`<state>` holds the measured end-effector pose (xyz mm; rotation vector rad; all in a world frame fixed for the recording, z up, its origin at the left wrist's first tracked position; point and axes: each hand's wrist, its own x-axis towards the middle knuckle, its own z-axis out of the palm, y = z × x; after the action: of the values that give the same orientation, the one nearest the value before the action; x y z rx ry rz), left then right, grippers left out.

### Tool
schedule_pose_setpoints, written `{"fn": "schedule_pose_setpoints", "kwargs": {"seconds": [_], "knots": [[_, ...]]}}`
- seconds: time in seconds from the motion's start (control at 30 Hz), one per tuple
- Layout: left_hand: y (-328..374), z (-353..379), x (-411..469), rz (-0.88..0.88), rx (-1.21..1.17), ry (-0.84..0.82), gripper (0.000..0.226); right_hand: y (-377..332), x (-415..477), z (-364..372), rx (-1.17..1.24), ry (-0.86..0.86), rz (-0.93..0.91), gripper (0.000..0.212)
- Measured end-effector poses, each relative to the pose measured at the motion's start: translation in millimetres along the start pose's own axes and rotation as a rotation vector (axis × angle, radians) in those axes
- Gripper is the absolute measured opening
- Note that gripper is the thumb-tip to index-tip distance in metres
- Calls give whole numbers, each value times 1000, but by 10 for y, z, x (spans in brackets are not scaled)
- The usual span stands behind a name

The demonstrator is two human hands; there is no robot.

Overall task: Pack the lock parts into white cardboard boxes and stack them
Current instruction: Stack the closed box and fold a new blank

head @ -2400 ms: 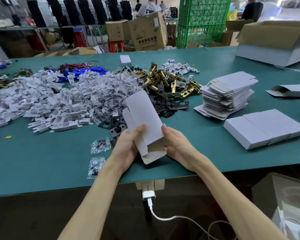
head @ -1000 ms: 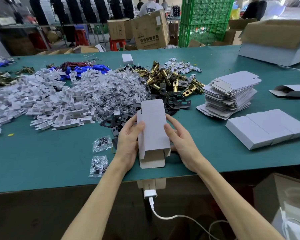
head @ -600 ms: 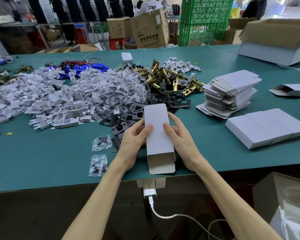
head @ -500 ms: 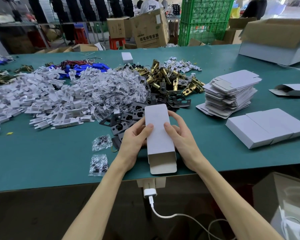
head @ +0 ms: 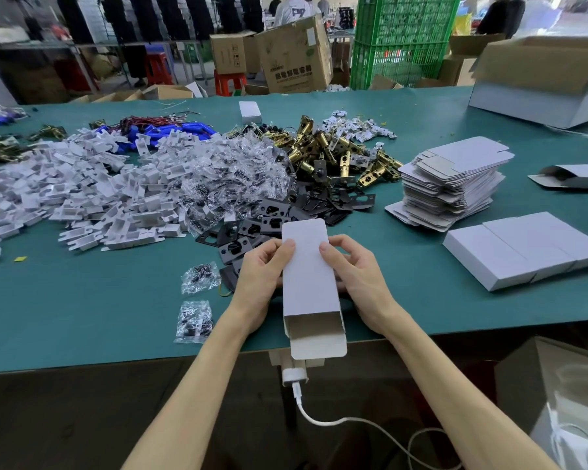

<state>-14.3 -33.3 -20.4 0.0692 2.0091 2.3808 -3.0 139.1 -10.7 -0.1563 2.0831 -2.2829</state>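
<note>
I counted one open box (head: 308,266) at the near edge of the table (head: 82,317), with two hands on it: the left hand (head: 260,283) and the right hand (head: 355,276). To the right lay three closed boxes (head: 523,252) side by side. Beyond them were one stack of flat blanks (head: 452,178) and, further right, one half-folded box (head: 572,176). Left of the hands I saw two small screw bags (head: 200,278) lying loose. At the far side stood one small white box (head: 250,111) and, far right, one big open carton (head: 540,76). I made out four heaps, each past counting: white clips (head: 82,191), bagged screws (head: 228,174), brass latches (head: 326,147) and black plates (head: 279,215).
</note>
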Motion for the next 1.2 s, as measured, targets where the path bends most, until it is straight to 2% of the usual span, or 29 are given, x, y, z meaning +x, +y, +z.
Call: {"fn": "schedule_pose_setpoints", "kwargs": {"seconds": [0.1,0.27,0.4,0.43,0.57,0.8,1.07,1.2], "knots": [[-10,2,-3,2,-15,-2,35,9,9,-4,-1,3,2,28],[-11,3,0,42,-12,-24,22,28,16,-11,-16,3,-2,29],[-7,-12,6,64,-47,-34,47,23,12,-8,-14,7,-12,27],[-1,-10,0,68,-47,-45,47,22,11,-8,-8,8,-12,27],[27,12,-21,62,15,-74,27,25,5,-20,25,15,-5,24],[57,41,-39,56,44,-88,31,40,25,-23,65,3,2,18],[50,25,-29,43,3,-89,39,14,6,-20,53,-23,-48,31],[38,13,-24,36,-33,-98,42,-7,2,1,27,-28,-72,52]]}}
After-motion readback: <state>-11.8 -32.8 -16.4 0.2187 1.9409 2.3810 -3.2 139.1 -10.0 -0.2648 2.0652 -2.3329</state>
